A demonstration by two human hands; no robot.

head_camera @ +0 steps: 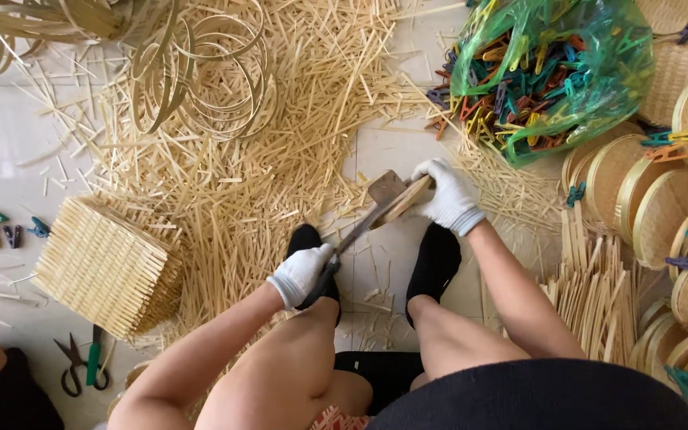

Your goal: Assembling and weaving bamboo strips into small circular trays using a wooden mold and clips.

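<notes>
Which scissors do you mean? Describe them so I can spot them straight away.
Start at the square stack of woven bamboo mats on the left of the tiled floor. Just below its lower corner, beside the person's left forearm, lie the scissors, blades pointing up. A green-handled tool lies against them; the scissors are the dark pair with two loop handles.

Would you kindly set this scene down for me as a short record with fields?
Left hand: white glove, grips the handle of a cleaver
Right hand: white glove, holds a bamboo strip against the blade
Floor: pale tiles strewn with bamboo splints
Left side: woven mat stack, scissors
Right side: round bamboo baskets, green bag of coloured clips
</notes>
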